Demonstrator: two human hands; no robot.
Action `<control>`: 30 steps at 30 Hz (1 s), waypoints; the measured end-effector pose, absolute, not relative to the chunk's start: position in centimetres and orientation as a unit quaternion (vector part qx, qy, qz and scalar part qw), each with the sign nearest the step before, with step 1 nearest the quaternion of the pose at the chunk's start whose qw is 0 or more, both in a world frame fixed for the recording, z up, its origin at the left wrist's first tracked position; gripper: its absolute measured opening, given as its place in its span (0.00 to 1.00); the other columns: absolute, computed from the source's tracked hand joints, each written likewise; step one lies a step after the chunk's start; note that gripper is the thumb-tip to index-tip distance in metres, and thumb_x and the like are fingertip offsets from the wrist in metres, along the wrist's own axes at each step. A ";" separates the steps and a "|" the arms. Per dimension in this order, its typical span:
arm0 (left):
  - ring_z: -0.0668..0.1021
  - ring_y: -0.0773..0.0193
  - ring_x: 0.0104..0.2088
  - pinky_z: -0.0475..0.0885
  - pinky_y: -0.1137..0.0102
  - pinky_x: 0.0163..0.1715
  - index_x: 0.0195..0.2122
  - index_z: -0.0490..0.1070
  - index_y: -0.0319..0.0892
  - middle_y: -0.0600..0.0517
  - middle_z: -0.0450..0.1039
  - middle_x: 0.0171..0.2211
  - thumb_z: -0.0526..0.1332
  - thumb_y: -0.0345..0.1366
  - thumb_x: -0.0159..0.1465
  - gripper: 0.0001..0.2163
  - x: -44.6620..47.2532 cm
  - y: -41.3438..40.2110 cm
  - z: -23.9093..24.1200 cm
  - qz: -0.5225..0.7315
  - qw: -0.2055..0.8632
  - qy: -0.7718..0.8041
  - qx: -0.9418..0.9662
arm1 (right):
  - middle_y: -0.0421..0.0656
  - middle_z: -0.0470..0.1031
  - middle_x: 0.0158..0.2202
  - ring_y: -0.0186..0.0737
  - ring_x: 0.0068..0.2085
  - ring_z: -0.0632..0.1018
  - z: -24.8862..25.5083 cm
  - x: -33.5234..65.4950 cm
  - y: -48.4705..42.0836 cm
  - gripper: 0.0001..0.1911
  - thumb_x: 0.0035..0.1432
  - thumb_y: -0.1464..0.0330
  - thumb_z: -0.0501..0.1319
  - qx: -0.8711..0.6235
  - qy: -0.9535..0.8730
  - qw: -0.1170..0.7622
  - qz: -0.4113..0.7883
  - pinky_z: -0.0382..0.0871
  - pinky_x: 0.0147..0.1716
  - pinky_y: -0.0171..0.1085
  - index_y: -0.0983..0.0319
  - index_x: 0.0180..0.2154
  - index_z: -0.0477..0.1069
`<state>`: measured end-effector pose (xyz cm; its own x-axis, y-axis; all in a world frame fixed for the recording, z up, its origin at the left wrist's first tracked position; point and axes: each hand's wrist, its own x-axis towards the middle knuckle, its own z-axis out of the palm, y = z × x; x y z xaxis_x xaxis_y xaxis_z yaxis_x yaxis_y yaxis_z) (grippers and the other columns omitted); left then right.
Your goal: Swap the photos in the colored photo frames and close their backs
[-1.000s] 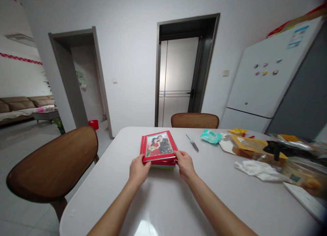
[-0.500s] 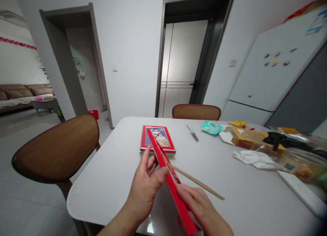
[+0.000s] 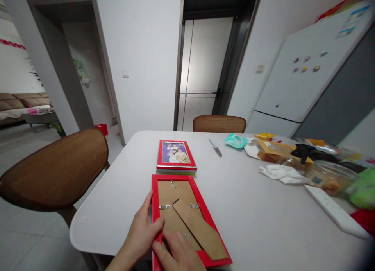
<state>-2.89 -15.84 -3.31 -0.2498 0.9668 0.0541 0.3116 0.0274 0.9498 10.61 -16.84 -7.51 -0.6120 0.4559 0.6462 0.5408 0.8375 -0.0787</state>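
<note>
A red picture frame (image 3: 206,202) lies back side up near the table's front edge, its brown backing board (image 3: 174,191) showing with small metal clips. The flap-like stand (image 3: 202,228) lies nearly flat against the board. My left hand (image 3: 140,228) is closed around the frame's left side, thumb on top of the rim. At the lower left, my right hand (image 3: 178,251) has its fingers bent over the rim and backing; its fingertips are partly hidden. Just beyond lies a second red picture frame (image 3: 191,155), face up with a photo, resting on something with a greenish edge.
A knife-like tool (image 3: 216,149) lies farther back on the white table (image 3: 240,208). To the right are a teal wipes pack (image 3: 236,141), white tissue (image 3: 285,174), a clear tub (image 3: 331,177) and a white power strip (image 3: 334,210). A wooden chair (image 3: 55,169) stands left.
The frame in my hands has turned from on edge to back side up and come down toward the table. Its stand has folded in. My right hand has shifted left to the frame's lower left.
</note>
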 end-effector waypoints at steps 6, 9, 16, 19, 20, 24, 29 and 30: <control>0.64 0.58 0.52 0.57 0.62 0.52 0.53 0.54 0.35 0.44 0.62 0.52 0.53 0.28 0.50 0.27 -3.3 -15.6 -4.6 0.358 0.192 0.706 0.580 | 0.45 0.73 0.35 0.40 0.31 0.71 -8.4 10.0 -16.5 0.15 0.48 0.67 0.58 -0.241 -0.909 0.340 -0.010 0.67 0.28 0.36 0.59 0.41 0.66; 0.62 0.57 0.53 0.55 0.60 0.53 0.54 0.53 0.34 0.43 0.61 0.52 0.51 0.28 0.51 0.26 -3.2 -15.7 -5.0 0.329 0.156 0.717 0.595 | 0.44 0.72 0.35 0.38 0.33 0.71 -6.0 11.6 -15.2 0.15 0.46 0.64 0.59 -0.189 -0.921 0.332 0.075 0.67 0.30 0.36 0.60 0.38 0.68; 0.60 0.55 0.55 0.52 0.59 0.54 0.55 0.50 0.35 0.43 0.57 0.55 0.51 0.31 0.53 0.27 -3.2 -16.0 -5.1 0.289 0.140 0.720 0.615 | 0.48 0.68 0.42 0.42 0.44 0.67 -2.0 16.6 -8.3 0.12 0.46 0.73 0.54 -0.442 -0.866 0.191 0.134 0.61 0.44 0.40 0.62 0.34 0.72; 0.60 0.55 0.55 0.52 0.59 0.54 0.55 0.50 0.36 0.43 0.57 0.54 0.51 0.31 0.53 0.26 -3.3 -16.0 -5.0 0.291 0.141 0.717 0.618 | 0.47 0.68 0.39 0.40 0.41 0.68 -3.2 16.5 -7.0 0.11 0.48 0.74 0.52 -0.460 -0.862 0.172 0.128 0.61 0.41 0.36 0.63 0.30 0.72; 0.60 0.56 0.54 0.52 0.59 0.54 0.55 0.50 0.36 0.43 0.58 0.54 0.51 0.31 0.53 0.26 -3.3 -16.0 -5.0 0.294 0.141 0.715 0.618 | 0.47 0.68 0.38 0.39 0.40 0.68 -3.5 16.4 -6.8 0.11 0.49 0.73 0.52 -0.466 -0.859 0.175 0.122 0.62 0.40 0.35 0.63 0.31 0.72; 0.61 0.56 0.54 0.52 0.58 0.54 0.55 0.50 0.36 0.43 0.58 0.54 0.51 0.30 0.53 0.26 -3.3 -16.1 -5.0 0.298 0.143 0.716 0.615 | 0.46 0.68 0.36 0.39 0.38 0.68 -3.8 15.9 -6.9 0.12 0.50 0.72 0.51 -0.476 -0.857 0.173 0.097 0.61 0.36 0.34 0.62 0.34 0.72; 0.62 0.58 0.53 0.52 0.59 0.54 0.54 0.51 0.37 0.45 0.59 0.53 0.50 0.29 0.53 0.26 -3.1 -16.2 -5.1 0.313 0.128 0.709 0.619 | 0.46 0.69 0.37 0.42 0.40 0.67 -2.8 14.1 -7.9 0.11 0.50 0.70 0.54 -0.452 -0.868 0.192 0.071 0.59 0.38 0.37 0.61 0.35 0.71; 0.63 0.58 0.52 0.52 0.59 0.54 0.54 0.52 0.36 0.45 0.60 0.53 0.51 0.29 0.53 0.26 -3.1 -16.2 -5.1 0.316 0.125 0.709 0.618 | 0.45 0.69 0.38 0.41 0.40 0.67 -2.6 13.2 -8.2 0.10 0.50 0.69 0.54 -0.429 -0.877 0.199 0.083 0.58 0.39 0.37 0.60 0.35 0.72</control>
